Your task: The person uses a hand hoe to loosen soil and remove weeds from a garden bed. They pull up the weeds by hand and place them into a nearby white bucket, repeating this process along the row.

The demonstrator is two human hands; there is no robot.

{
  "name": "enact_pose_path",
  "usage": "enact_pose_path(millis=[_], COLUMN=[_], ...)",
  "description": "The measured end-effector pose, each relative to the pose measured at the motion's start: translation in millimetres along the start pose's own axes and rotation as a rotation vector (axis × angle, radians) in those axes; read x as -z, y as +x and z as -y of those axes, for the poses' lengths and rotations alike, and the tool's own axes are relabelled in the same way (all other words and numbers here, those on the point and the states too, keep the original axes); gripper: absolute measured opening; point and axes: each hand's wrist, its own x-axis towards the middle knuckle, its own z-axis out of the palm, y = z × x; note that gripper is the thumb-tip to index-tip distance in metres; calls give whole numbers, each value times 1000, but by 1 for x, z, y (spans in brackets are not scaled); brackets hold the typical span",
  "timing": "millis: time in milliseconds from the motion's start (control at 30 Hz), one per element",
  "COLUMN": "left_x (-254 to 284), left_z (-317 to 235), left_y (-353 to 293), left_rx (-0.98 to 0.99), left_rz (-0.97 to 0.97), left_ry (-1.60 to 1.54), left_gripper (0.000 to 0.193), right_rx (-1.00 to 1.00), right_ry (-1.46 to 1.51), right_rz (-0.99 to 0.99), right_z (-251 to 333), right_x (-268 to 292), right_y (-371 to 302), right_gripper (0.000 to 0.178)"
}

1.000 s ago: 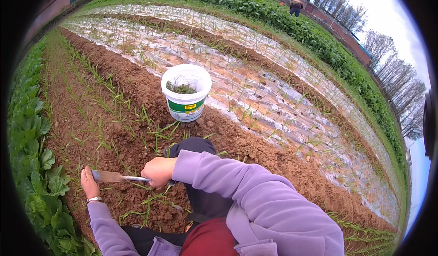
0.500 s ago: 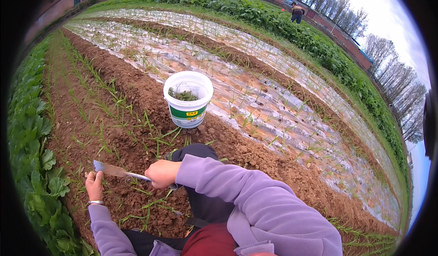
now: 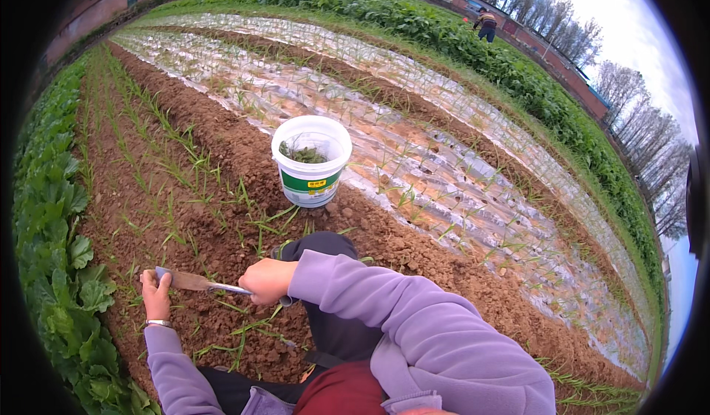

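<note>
A trowel [image 3: 191, 281] with a flat, soil-stained blade lies level across the view, low over the ground. My right hand [image 3: 268, 280] is closed round its handle, which is mostly hidden by the fingers. At the far end of the blade, my left hand [image 3: 156, 297] has its thumb and fingers at the tip, as if pinching it; just how the fingers meet the metal is hard to see. Ahead of my knee a white bucket [image 3: 311, 160] with a green band stands upright, with some pulled green plants [image 3: 305, 154] inside.
Loose brown soil with thin green seedlings [image 3: 174, 193] surrounds the trowel. Leafy plants [image 3: 63, 297] line the left edge. To the right run beds under clear plastic film [image 3: 436, 186]. Far off, a person [image 3: 486, 25] bends among tall green plants.
The view has shifted slightly, so the bucket sits a little lower and further right. The trowel stays between both hands; my left fingers have straightened upward somewhat at the blade's tip.
</note>
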Motion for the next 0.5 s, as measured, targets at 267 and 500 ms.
enact_pose_path(millis=[267,500], left_x=[-1,-1], left_z=[-19,-43], left_y=[1,-13], left_rx=[234,241], left_rz=[-109,-138], left_ry=[-329,53], left_gripper=[22,31], right_rx=[28,3], right_ry=[-32,-113], right_rz=[-40,-2], right_z=[6,16], right_x=[9,13], right_y=[-6,-4], right_gripper=[23,21])
